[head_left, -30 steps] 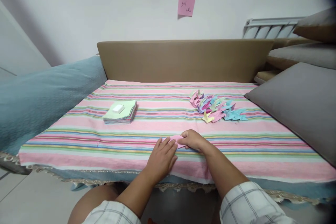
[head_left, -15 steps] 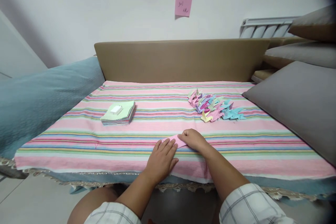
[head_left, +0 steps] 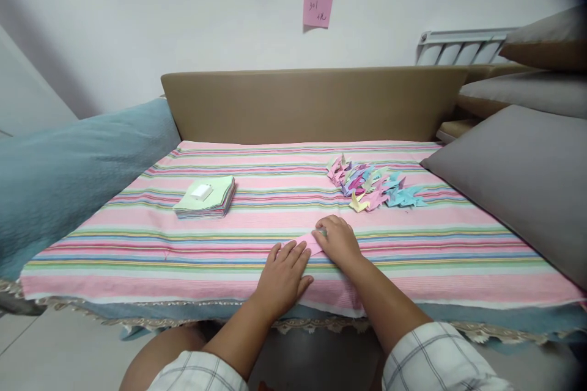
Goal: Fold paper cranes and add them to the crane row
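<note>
A folded strip of pink paper (head_left: 308,243) lies on the striped cloth (head_left: 137,281) in front of me. My left hand (head_left: 285,269) rests flat on its left part, fingers outstretched and slightly apart. At the paper's right end is my right hand (head_left: 337,241), its thumb on the paper and its fingers curved round that end. A small gap shows between thumb and forefinger. Both hands hide parts of the paper. Beyond the right hand lies a pile of folded paper cranes (head_left: 376,186) in pink, blue, purple, yellow and green.
To the left, a stack of coloured paper sheets (head_left: 205,198) carries a small white block (head_left: 201,192). A tan backrest (head_left: 312,107) closes the far side. Grey cushions (head_left: 518,165) stand at the right, and a blue-covered armrest (head_left: 92,165) at the left.
My right hand's fingers have lifted and arched outward, away from me, at the paper's right end. The left hand stays on the paper. The view has shifted slightly.
</note>
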`<state>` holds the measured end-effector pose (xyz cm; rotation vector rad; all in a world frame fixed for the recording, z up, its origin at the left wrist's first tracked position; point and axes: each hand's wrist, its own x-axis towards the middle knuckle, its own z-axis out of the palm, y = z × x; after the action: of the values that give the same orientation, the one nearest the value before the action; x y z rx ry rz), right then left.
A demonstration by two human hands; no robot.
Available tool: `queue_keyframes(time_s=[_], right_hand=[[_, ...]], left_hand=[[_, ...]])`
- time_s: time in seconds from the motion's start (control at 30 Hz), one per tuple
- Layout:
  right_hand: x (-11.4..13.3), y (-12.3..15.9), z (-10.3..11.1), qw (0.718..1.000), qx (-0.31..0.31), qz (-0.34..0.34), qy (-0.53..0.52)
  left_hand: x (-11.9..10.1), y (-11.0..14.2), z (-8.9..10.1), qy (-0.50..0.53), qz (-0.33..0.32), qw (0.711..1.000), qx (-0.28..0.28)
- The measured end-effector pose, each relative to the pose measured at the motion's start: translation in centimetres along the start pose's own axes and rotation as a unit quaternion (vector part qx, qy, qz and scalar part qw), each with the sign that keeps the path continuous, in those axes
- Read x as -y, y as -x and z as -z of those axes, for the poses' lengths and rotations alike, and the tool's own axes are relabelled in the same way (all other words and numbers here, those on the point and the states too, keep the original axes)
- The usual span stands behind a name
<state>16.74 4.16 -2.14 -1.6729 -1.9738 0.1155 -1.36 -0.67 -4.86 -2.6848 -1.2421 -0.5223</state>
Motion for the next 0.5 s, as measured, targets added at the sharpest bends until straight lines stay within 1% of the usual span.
queue_keyframes(time_s=[0.03, 0.07, 0.13, 0.17, 0.2, 0.27, 0.37, 0.5], right_hand=[[0.0, 0.2, 0.0, 0.999, -0.012, 0.034, -0.018], [-0.1, 0.4, 0.1, 0.997, -0.01, 0.069, -0.04], [-0.3, 1.0, 0.1, 0.987, 0.02, 0.135, -0.079], [-0.4, 1.3, 0.2, 0.983, 0.037, 0.155, -0.091], [-0.6, 1.5, 0.2, 0.981, 0.051, 0.163, -0.096], [-1.0, 2.0, 0.3, 0.98, 0.067, 0.156, -0.1], [-1.5, 2.3, 0.3, 0.981, 0.08, 0.141, -0.108], [-2.0, 2.4, 0.2, 0.979, 0.086, 0.149, -0.114]], left_hand=[[0.0, 0.0, 0.1, 0.004, 0.002, 1.0, 0.002], [0.0, -0.1, 0.1, 0.008, 0.004, 1.0, 0.004], [0.0, -0.1, 0.2, 0.019, 0.006, 1.0, 0.009], [0.0, -0.2, 0.3, 0.025, 0.007, 1.0, 0.012], [0.0, -0.3, 0.4, 0.032, 0.008, 0.999, 0.015], [0.0, -0.5, 0.5, 0.048, 0.012, 0.999, 0.017], [0.3, -1.1, 0.7, 0.078, 0.028, 0.997, 0.009], [0.8, -2.1, 0.8, 0.116, 0.056, 0.992, -0.007]])
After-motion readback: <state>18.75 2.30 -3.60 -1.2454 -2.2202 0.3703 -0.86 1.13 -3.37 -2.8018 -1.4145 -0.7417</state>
